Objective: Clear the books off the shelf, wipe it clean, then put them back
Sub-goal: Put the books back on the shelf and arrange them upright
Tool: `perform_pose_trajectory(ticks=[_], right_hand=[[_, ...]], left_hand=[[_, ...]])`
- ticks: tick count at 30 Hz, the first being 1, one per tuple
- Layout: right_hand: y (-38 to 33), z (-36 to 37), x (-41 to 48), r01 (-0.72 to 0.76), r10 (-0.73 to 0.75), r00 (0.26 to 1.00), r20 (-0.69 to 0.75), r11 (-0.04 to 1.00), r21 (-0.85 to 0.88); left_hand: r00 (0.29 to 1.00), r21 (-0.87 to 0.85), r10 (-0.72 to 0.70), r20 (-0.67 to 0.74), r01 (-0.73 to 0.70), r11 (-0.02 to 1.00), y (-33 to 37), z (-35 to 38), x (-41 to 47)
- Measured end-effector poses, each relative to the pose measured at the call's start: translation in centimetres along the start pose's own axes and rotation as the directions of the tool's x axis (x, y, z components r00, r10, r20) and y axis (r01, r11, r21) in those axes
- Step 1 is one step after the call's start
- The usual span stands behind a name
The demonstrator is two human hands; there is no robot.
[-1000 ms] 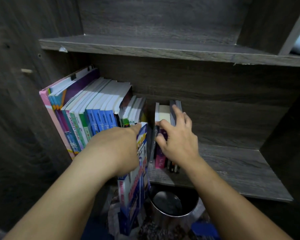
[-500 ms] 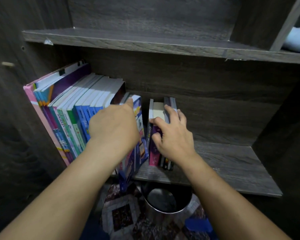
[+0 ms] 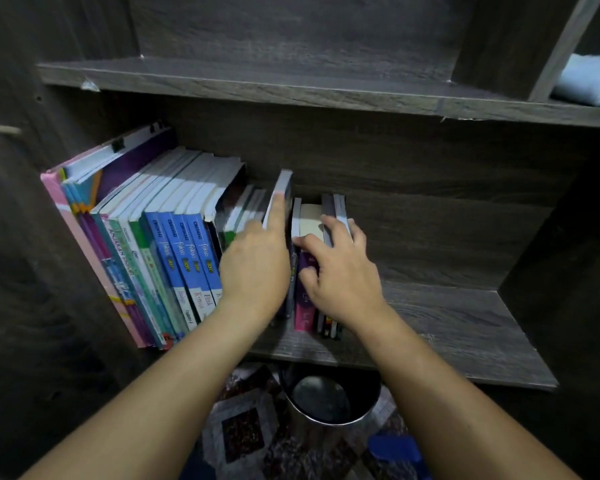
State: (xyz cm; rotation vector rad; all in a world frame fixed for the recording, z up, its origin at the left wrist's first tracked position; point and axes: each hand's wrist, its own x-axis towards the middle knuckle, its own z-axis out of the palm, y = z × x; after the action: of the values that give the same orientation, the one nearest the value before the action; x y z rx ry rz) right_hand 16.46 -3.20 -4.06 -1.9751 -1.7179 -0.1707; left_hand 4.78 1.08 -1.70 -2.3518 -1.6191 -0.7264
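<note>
On the shelf (image 3: 447, 323), left hand (image 3: 255, 268) presses a thin book (image 3: 282, 185) straight-fingered; right hand (image 3: 340, 271) grips slim purple-and-dark books (image 3: 303, 313).

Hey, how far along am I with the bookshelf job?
Nearly done. Done: a long row of books stands on the shelf. In hand: your left hand pushes in the thin book that was off the shelf a second ago; your right hand grips the small stack. Left: seating them. Wiping can't be confirmed.
</note>
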Motion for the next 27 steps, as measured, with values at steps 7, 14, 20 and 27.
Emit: perform_pose_trajectory(ticks=[7,14,20,27], right_hand=[[0.8,-0.1,-0.3,0.064,-0.067,0.998,0.019,0.991,0.117],[3.1,-0.4,-0.5,-0.062,0.038,0.995,0.093,0.958,0.279],[4.1,-1.1,-0.6,-0.089,0.039,0.985,0.168,0.949,0.304],[4.9,-1.6,-0.2,-0.120,0.072,0.981,0.178,0.953,0.277]], left_hand=[[0.974,0.142,0.204,0.101,-0.217,0.966,-1.7,-0.3,-0.4],[0.968,0.154,0.245,-0.050,-0.235,0.960,-4.3,1.6,0.5],[0.986,0.147,0.156,-0.050,-0.147,0.978,-2.5,1.9,-0.2],[0.968,-0.033,0.250,0.026,-0.250,0.968,0.2,1.3,-2.7]])
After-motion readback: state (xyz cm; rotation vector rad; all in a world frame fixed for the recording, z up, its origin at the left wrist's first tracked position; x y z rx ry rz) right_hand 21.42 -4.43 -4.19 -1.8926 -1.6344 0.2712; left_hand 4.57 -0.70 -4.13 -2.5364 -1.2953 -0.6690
